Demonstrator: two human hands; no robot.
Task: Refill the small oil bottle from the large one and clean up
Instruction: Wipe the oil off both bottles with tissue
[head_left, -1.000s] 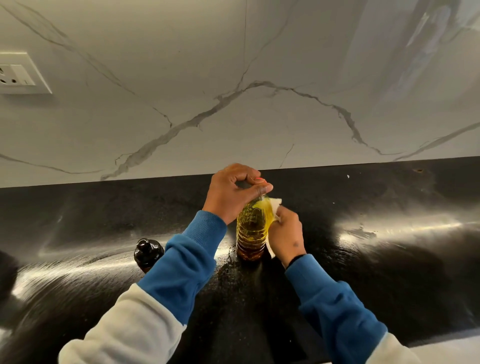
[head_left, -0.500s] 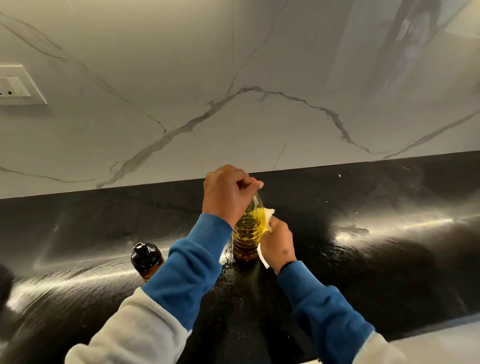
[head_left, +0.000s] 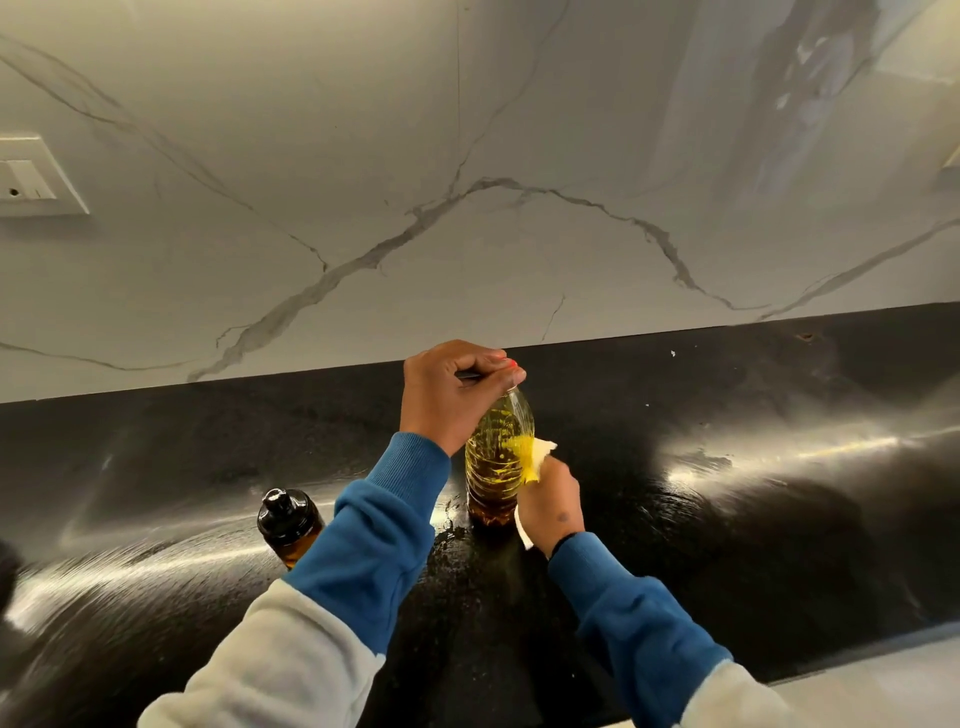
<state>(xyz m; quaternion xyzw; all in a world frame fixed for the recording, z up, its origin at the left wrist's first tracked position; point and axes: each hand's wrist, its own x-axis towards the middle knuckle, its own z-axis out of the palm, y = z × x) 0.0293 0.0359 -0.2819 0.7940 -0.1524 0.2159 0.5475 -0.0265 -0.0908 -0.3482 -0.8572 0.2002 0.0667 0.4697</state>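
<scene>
looks like refill done, small bottle (head_left: 289, 525) capped; left hand (head_left: 451, 391) gripping large bottle (head_left: 497, 462) top, right hand (head_left: 549, 506) pinching tissue (head_left: 535, 457) wiping it; oily table (head_left: 727, 519) left

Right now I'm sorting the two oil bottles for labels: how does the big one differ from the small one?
The large bottle is clear ribbed plastic showing yellow oil; the small bottle is dark amber with a black cap. The large one is taller. The left hand grips the large bottle's top while the right hand presses a tissue to its side; the small one stands untouched. Both stand upright on the black counter.
</scene>
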